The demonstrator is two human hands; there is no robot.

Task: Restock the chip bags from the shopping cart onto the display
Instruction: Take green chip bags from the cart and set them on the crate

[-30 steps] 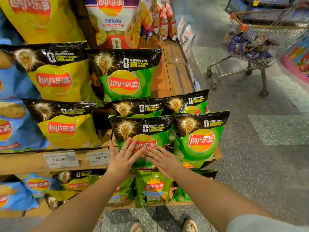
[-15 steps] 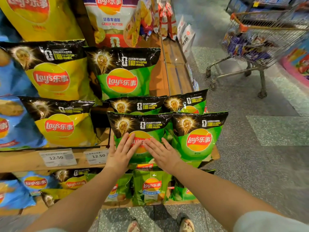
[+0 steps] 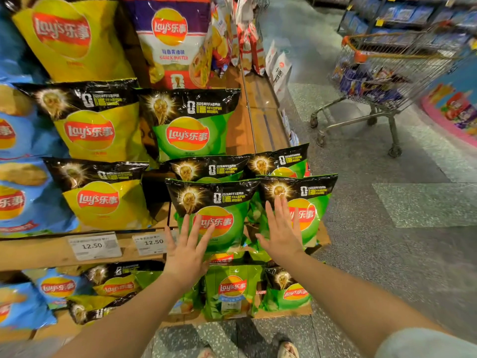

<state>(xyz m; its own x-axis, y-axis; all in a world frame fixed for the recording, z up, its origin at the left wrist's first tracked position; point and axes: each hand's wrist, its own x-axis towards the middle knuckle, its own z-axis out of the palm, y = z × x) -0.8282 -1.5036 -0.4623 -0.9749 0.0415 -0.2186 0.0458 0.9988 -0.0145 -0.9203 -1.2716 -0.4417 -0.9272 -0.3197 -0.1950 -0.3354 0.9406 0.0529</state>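
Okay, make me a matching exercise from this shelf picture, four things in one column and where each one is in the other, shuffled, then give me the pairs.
Things:
1. left hand
2. right hand
3. shopping cart
4. price tags

Places:
A. on the aisle floor, upper right
B. flat on the front green chip bag nearer the yellow bags
C. on the wooden shelf edge, below the yellow bags
D. flat on the green chip bag at the shelf's end

Pairs: 1-B, 2-D, 3-A, 4-C
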